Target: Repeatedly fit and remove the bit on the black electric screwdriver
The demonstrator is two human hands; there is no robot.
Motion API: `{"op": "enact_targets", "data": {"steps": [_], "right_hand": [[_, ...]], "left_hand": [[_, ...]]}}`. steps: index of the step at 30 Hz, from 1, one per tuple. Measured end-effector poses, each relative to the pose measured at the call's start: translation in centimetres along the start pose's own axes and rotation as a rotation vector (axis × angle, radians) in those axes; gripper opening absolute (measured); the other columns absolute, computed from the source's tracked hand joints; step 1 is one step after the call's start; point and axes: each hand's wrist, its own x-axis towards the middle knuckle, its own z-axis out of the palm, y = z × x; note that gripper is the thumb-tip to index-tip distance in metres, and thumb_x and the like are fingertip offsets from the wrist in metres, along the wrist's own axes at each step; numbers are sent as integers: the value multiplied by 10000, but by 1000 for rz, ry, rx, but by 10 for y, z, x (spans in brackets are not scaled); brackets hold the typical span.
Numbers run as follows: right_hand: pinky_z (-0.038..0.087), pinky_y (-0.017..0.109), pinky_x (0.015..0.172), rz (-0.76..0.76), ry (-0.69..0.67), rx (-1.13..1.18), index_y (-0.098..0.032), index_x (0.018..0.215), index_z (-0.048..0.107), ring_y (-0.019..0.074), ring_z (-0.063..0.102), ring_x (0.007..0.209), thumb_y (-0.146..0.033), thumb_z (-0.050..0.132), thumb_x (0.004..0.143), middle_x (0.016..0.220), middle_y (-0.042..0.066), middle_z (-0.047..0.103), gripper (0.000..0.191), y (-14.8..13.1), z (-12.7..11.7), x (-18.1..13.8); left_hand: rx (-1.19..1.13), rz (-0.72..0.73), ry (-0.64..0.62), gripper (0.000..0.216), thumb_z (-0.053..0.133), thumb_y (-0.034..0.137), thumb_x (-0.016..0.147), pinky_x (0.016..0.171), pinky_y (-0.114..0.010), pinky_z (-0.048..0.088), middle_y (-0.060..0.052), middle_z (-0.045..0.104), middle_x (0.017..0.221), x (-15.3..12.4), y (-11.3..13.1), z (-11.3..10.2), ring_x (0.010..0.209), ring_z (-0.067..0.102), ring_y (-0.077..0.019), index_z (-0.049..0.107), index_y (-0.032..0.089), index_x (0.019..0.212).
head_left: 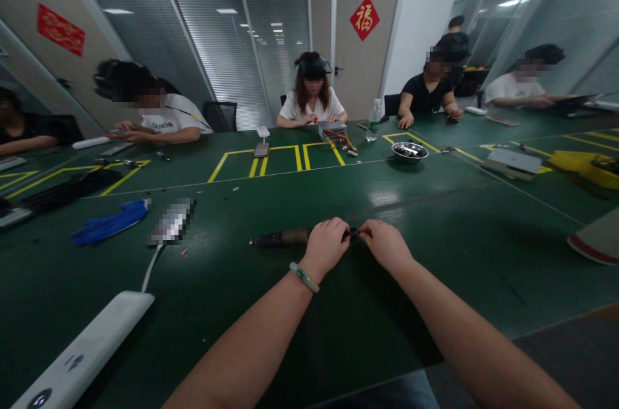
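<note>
A dark electric screwdriver [280, 239] with a brown middle band lies on the green table, its metal tip pointing left. My left hand [329, 242] is closed around its right end, with a green bangle [304, 277] on the wrist. Just to the right, my right hand [384, 242] pinches at a small dark piece [354, 233] that shows between the two hands. My fingers hide most of that piece, so I cannot tell whether it is part of the screwdriver.
A white power strip [91, 351] runs along the left, cabled to a phone [173, 223]. Beside that lies a blue glove [111, 222]. Farther off are a metal bowl [410, 152], a water bottle [374, 120] and a grey box with wires [333, 130]. Several people sit opposite.
</note>
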Motion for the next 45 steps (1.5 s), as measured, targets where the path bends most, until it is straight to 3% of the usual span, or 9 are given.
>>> {"op": "enact_targets", "data": {"steps": [5,20,26,29,33,37,45], "right_hand": [[420,251,801,-69,33,48,-211,938,654,156,619,901,-225,565,885,988,27,684,105,0,1,2],[430,263,830,-93,24,90,-206,962,655,158,607,917,-212,522,903,1010,33,675,145,-3,9,3],[410,271,898,-128,-5,2,-206,1204,614,173,591,997,-184,454,935,1124,66,644,314,-5,13,9],[411,269,845,-177,-44,-115,-232,1147,646,169,593,901,-211,403,964,1016,61,641,306,-6,12,10],[412,279,820,-166,-40,-188,-186,1036,653,183,586,871,-195,380,964,980,84,621,282,-9,11,10],[408,297,860,-152,-20,-234,-162,1043,614,199,584,916,-125,399,931,1030,101,602,245,-15,12,9],[426,263,783,-110,-5,-285,-194,1015,599,180,596,907,-155,415,939,1063,86,591,203,-15,12,17]], "left_hand": [[1,12,6,99,585,253,886,796,-315,461,-14,600,997,0,-1,0,912,581,-179,576,214,976],[-18,12,-23,91,563,252,906,820,-319,465,-19,601,1003,0,-1,-1,927,584,-177,573,213,988],[1,21,-25,73,557,227,900,829,-328,468,-23,605,986,1,-2,1,905,590,-182,569,207,969],[-3,22,-21,91,557,216,893,824,-330,477,-23,612,998,1,-2,1,906,598,-184,563,210,984],[-34,21,20,225,589,225,869,957,-384,453,-40,629,1079,-2,1,-3,1024,597,-204,544,213,1089],[-83,107,108,316,557,202,876,1133,-453,315,-51,600,1233,-9,4,-13,1236,509,-206,512,215,1188],[-143,220,99,333,463,147,908,1176,-434,271,-20,602,1261,-19,6,-27,1271,490,-153,534,245,1219]]}}
